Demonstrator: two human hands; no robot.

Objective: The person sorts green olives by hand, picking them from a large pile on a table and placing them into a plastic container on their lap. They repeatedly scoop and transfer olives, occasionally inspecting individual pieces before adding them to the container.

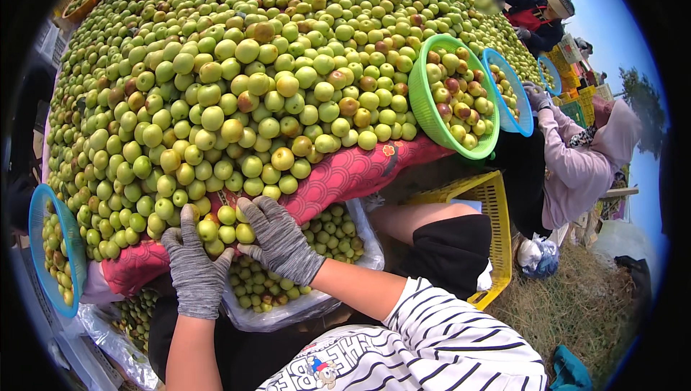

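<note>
A huge heap of green jujubes (237, 96), some with reddish-brown patches, slopes down to the pink-red patterned cloth (345, 178) at its near edge. Both my hands wear grey knit gloves. My left hand (196, 265) and my right hand (281, 240) cup a small cluster of jujubes (227, 231) between them at the cloth's edge, fingers curved around its sides. Right below is a crate lined with clear plastic (368, 247), partly filled with jujubes (263, 286). My palms and some fingertips are hidden.
A green basket (416, 92) and a blue basket (529, 114) of redder jujubes stand at the right. Another blue basket (75, 261) sits at the left. Beside my leg is a yellow crate (502, 229). A co-worker in a pink hooded top (579, 175) sits further right.
</note>
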